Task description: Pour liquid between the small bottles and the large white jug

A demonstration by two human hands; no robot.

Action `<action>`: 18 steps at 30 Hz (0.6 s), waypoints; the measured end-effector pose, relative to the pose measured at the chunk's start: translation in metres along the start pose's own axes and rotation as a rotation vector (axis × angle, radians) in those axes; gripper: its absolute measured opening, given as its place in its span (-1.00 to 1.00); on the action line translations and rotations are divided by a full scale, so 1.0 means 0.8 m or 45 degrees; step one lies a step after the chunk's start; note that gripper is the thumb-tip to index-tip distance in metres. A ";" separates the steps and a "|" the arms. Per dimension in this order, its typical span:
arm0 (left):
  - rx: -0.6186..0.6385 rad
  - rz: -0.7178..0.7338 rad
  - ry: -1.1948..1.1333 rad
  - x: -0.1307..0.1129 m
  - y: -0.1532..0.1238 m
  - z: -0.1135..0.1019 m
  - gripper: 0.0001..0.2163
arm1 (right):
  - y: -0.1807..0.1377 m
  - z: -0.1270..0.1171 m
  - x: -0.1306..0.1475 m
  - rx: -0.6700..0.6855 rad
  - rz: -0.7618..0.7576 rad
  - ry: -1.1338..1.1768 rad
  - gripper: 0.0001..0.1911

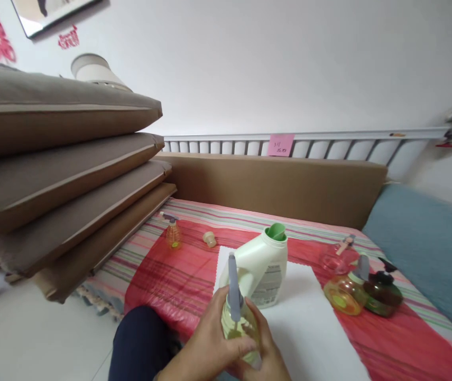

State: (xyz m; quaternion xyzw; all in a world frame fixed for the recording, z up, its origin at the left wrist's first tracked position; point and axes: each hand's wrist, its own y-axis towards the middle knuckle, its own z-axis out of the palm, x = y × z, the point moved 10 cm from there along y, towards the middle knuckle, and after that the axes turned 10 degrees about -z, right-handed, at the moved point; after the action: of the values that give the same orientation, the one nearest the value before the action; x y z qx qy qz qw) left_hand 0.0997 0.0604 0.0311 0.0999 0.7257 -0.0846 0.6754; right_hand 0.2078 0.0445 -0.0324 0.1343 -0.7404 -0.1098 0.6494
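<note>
Both of my hands are wrapped round a clear, pale yellow dispenser bottle (241, 325) with a long grey head, held upright low in the view. On its left side is my left hand (213, 344), thumb across the front. My right hand (267, 349) grips it from the right, its lower fingers partly hidden. Just behind stands a large pale green-white detergent jug (265, 270), uncapped, with a green pouring spout (276, 231). A beige cap (209, 239) lies on the red plastic sheet, left of the jug.
A white mat (308, 317) lies on the red sheet (150, 280). An amber spray bottle (173, 235) stands at left. At right are pink (337, 259), yellow (347, 293) and dark green (384, 293) bottles. Stacked cushions (71, 185) rise at left; a brown board (269, 185) stands behind.
</note>
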 end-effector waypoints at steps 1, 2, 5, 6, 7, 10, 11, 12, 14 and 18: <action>-0.013 -0.017 0.002 0.008 -0.001 -0.003 -0.27 | 0.001 0.004 -0.003 -0.010 -0.015 0.003 -0.09; -0.032 -0.039 0.011 0.017 -0.002 -0.007 -0.23 | 0.002 0.009 -0.006 -0.012 -0.031 0.007 -0.09; -0.115 -0.081 0.028 0.035 -0.008 -0.023 -0.32 | 0.005 0.031 -0.013 0.023 -0.082 0.016 -0.13; -0.136 -0.078 0.029 0.037 -0.011 -0.028 -0.38 | 0.007 0.040 -0.013 0.050 -0.096 0.022 -0.13; -0.156 -0.071 0.032 0.039 -0.014 -0.034 -0.43 | 0.009 0.049 -0.012 0.084 -0.105 0.028 -0.12; -0.257 -0.073 0.077 0.043 -0.018 -0.063 -0.50 | 0.016 0.066 -0.007 0.202 -0.084 -0.039 -0.07; -0.303 -0.091 0.087 0.047 -0.017 -0.079 -0.51 | 0.018 0.067 -0.006 0.248 -0.067 -0.093 -0.07; -0.356 -0.112 0.086 0.052 -0.015 -0.098 -0.52 | 0.018 0.066 -0.007 0.299 -0.052 -0.150 -0.09; -0.492 -0.133 0.072 0.064 -0.007 -0.145 -0.53 | 0.014 0.057 -0.016 0.390 -0.032 -0.236 -0.16; -0.922 -0.039 0.245 0.078 0.013 -0.258 -0.55 | -0.018 -0.007 -0.070 0.308 0.128 -0.271 -0.38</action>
State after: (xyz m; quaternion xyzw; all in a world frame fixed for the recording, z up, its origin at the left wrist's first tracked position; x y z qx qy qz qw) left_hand -0.1005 0.1253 -0.0157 -0.1489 0.7701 0.1774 0.5944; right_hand 0.2210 0.0505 -0.0883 0.1620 -0.8185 -0.0009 0.5512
